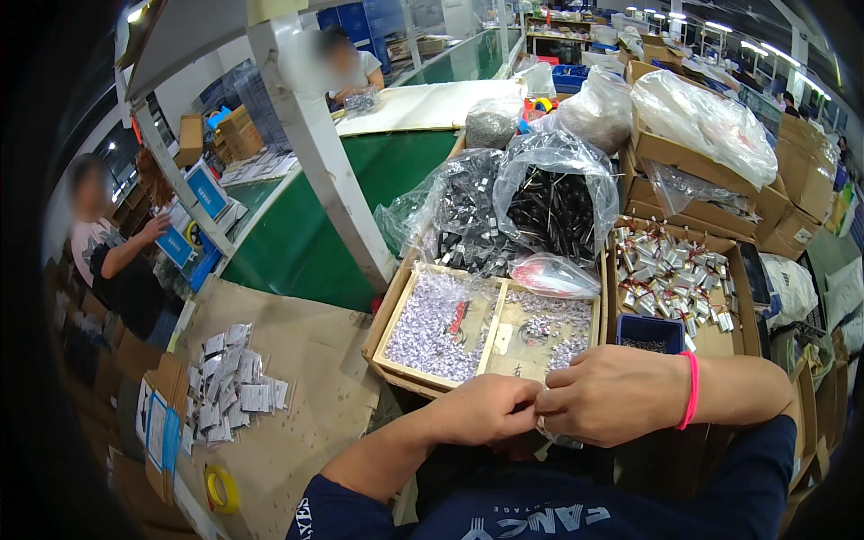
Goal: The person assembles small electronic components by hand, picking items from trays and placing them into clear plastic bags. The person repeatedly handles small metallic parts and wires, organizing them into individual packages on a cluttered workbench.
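Observation:
My left hand (486,409) and my right hand (607,394) meet close to my body, just in front of a wooden tray (494,331). Both are closed, fingers pinched together; what they hold is mostly hidden, with only a bit of something clear and shiny showing under the right one. The tray has two compartments of small, light, purplish pieces. Past my right hand stands a small dark blue bin (650,333) of tiny dark parts. Beyond it, a cardboard box (751,315) contains many silvery flat pieces with thin red wires.
Clear bags of black parts (553,209) lie behind the tray. To the left, a cardboard-covered table (328,360) carries a pile of small packets (229,382) and a yellow tape roll (220,489). A white post (315,144) rises by a green conveyor (297,238). Two people work farther off.

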The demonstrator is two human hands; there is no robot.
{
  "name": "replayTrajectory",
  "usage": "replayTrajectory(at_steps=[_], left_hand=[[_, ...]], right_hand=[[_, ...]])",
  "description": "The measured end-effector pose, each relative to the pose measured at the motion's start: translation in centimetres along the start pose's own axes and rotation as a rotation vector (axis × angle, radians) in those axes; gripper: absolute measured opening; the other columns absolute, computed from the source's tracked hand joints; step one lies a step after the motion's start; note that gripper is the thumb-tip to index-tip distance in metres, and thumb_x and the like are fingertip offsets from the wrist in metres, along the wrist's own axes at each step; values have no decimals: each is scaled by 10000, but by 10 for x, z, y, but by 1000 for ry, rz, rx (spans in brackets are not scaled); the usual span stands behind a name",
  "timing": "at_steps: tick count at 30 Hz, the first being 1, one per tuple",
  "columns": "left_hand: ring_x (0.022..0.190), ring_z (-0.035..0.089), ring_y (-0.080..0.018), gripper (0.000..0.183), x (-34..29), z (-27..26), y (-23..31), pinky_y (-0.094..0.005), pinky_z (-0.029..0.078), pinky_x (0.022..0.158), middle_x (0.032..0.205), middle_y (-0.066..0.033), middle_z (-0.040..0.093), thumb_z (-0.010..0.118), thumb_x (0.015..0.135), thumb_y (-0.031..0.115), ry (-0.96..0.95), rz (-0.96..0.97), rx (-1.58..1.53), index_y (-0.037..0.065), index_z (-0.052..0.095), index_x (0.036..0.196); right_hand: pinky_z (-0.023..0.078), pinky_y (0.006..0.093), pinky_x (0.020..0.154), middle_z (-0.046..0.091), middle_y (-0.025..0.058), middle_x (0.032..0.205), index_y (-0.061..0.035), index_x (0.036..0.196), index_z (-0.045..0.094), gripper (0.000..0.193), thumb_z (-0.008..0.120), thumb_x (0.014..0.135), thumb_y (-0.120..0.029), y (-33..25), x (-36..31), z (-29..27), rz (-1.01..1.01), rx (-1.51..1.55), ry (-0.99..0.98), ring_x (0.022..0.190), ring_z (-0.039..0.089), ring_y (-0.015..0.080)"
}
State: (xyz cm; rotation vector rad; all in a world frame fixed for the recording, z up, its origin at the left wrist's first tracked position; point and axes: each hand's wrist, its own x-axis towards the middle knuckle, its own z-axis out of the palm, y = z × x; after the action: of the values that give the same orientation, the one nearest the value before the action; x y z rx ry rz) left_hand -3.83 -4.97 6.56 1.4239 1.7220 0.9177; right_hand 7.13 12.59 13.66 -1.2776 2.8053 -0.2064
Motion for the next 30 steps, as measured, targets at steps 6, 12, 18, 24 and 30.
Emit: replayTrajectory(at_steps=[6,12,18,24,30], left_hand=[[687,610,-339,203,-2,-3,15,-388,478,606,724,-150,620,550,835,255,21,-85,210,61,598,799],[728,615,-275,181,-3,2,12,-341,468,641,775,-127,620,587,810,233,-189,-10,99,60,622,848],[1287,332,-197,966,13,34,-7,-331,234,1095,1365,-94,366,804,710,382,-369,155,-966,-7,252,1400],[1227,398,-177,916,31,72,-8,-320,297,1046,1275,-93,456,839,688,269,-392,33,-798,-3,305,1381],[1129,508,-194,782,54,84,-5,-325,356,1005,1132,-100,542,832,688,322,-409,3,-946,1,412,1264]], right_hand=[[501,330,539,609,54,777,-82,664,632,141,555,757,-155,-17,1,3,2,-107,-81,699,644,201],[470,327,473,603,36,693,-121,798,683,142,548,783,-162,-27,-7,-6,54,-38,-112,614,637,209],[440,332,437,585,44,676,-221,1123,633,287,509,865,-207,-31,-34,-1,176,44,-13,545,607,219],[439,319,422,575,54,784,-191,1203,570,358,538,848,-170,-41,-79,27,298,131,96,545,599,212],[500,297,596,652,46,952,-143,1093,635,256,610,844,-198,-51,-158,44,620,291,495,761,643,217]])
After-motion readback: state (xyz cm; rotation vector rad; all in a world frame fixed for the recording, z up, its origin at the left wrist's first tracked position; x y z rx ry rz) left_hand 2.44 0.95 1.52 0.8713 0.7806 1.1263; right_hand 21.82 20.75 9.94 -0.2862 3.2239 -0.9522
